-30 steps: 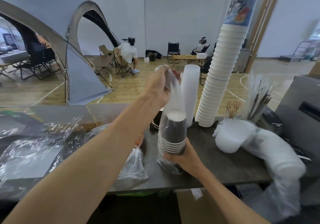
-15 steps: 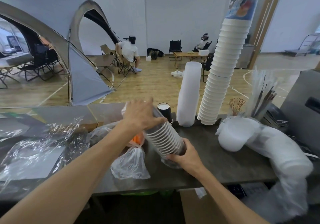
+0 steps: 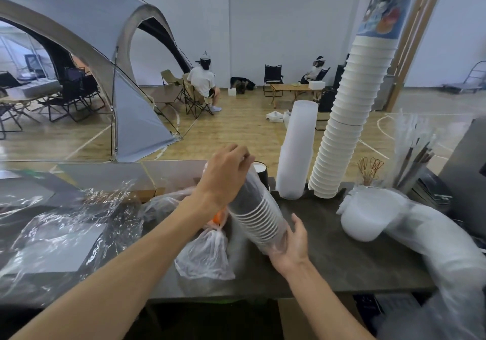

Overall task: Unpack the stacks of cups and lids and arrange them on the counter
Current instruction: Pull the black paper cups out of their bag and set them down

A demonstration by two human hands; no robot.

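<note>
Crumpled clear plastic wrap (image 3: pixel 52 234) covers the left end of the dark counter (image 3: pixel 342 266), and a knotted plastic bag (image 3: pixel 203 255) slumps just left of the work. The left hand (image 3: pixel 223 181) curls over the upper end of the sleeved stack of dark paper cups (image 3: pixel 259 213), fingers pinching the thin film there; the stack leans up and to the left above the counter. The right hand (image 3: pixel 295 242) cups the stack's lower, rim end, fingers wrapped round it through the sleeve. To do this well, I judge the lower hand should clamp the rims firmly while the upper one draws the film off along the stack's axis, so the cups stay nested. A single dark cup (image 3: pixel 261 175) stands close behind, then the frosted lid stack (image 3: pixel 297 155) and the tall, leaning white cup tower (image 3: pixel 352 118), so wide swings risk a topple. Bare counter lies to the right, before the bagged white lids (image 3: pixel 368 216); its front edge is near.
</note>
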